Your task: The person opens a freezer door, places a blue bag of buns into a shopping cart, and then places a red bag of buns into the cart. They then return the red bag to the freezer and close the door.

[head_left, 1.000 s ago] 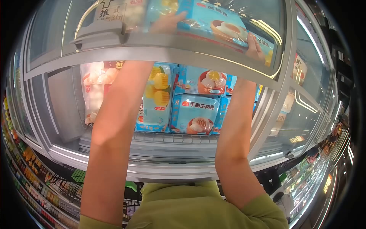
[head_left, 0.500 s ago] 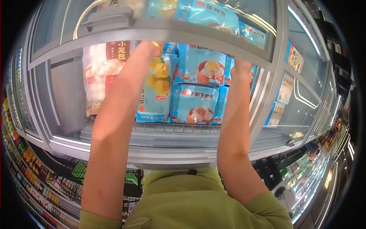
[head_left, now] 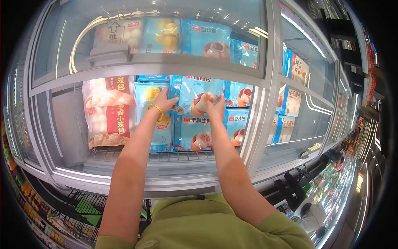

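Pinching opposite edges of light-blue plastic bun bag [head_left: 194, 92] between left hand [head_left: 164, 103] and right hand [head_left: 215, 109]; drawing nearer from beneath grey-framed glass lid [head_left: 199, 65], bringing into opening.

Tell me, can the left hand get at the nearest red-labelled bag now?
Probably yes: the red-labelled bag lies in the opening of the freezer, near the left hand, with no glass over it. That hand seems to hold a blue bag, though, and might need to let go.
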Demonstrator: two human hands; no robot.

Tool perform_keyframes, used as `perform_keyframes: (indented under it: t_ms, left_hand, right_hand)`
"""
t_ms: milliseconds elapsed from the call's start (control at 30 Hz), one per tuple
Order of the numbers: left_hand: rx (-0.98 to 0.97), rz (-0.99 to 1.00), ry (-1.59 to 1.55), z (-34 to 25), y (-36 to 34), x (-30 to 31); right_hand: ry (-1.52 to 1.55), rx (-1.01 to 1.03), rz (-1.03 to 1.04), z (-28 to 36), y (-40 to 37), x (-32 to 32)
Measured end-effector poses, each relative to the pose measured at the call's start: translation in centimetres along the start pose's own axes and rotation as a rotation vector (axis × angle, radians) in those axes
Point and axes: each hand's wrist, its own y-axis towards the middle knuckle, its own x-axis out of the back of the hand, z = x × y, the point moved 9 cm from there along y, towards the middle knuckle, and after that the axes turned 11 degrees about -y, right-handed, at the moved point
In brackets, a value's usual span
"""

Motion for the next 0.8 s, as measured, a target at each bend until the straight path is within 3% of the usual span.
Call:
perform_keyframes:
  t_ms: [67,200,300,367,667,800]
  left_hand:
    - [-0.089,-0.121,0.194,-0.8,0.4,0.7]
    - [-0.061,-0.127,0.147,-1.9,0.1,0.6]
    - [-0.139,-0.106,0.279,-2.6,-0.3,0.4]
    - [0.055,-0.099,0.028,-1.3,-1.0,0.2]
    - [0.142,0.042,-0.236,1.4,-1.4,0.7]
    - [0.171,-0.031,-0.227,0.7,-2.1,1.1]
  right_hand:
    - [-0.055,0.009,0.043,-0.1,-0.2,-0.2]
    - [-0.053,-0.053,0.063,-0.7,0.9,-0.3]
    - [0.13,-0.156,0.158,-1.6,1.0,-1.5]
    - [0.251,-0.214,0.067,-1.8,0.5,-0.6]
    - [0.376,-0.245,0.057,-2.7,0.2,-1.2]
    - [0.377,-0.245,0.065,0.9,-1.9,1.0]
